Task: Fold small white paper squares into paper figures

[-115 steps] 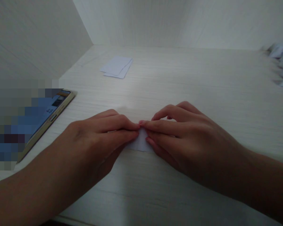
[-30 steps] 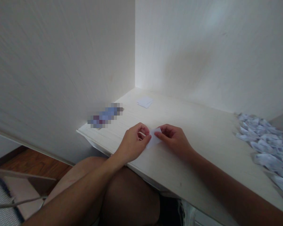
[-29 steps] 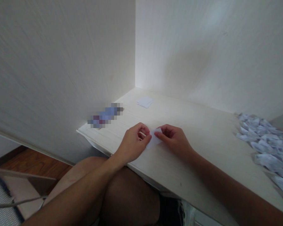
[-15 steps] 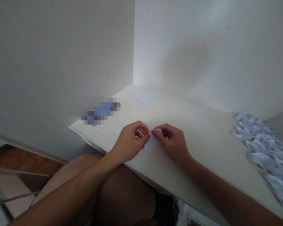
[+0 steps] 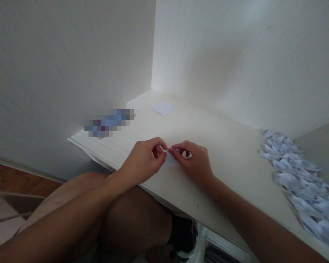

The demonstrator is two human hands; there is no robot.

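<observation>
Over the front part of the white table [image 5: 224,171], my two hands meet at a small piece of white paper [image 5: 170,159]. My left hand [image 5: 149,157] pinches it at its left side, thumb and index finger together. From the other side my right hand [image 5: 193,160] grips the upper edge between thumb and fingers. The fingers cover much of the paper, so its folds cannot be made out. Behind my hands, a few flat white paper squares [image 5: 163,108] lie loosely stacked.
Many crumpled or folded white paper pieces [image 5: 296,175] are heaped along the right side. A blurred-out blue item [image 5: 109,122] lies at the left edge. Pale walls [image 5: 208,54] enclose the back and left. My legs are under the table's front edge.
My right fingers have shifted along the paper and closed nearer to my left fingertips; less of the paper shows. The whole view has swung slightly, moving everything a little left.
</observation>
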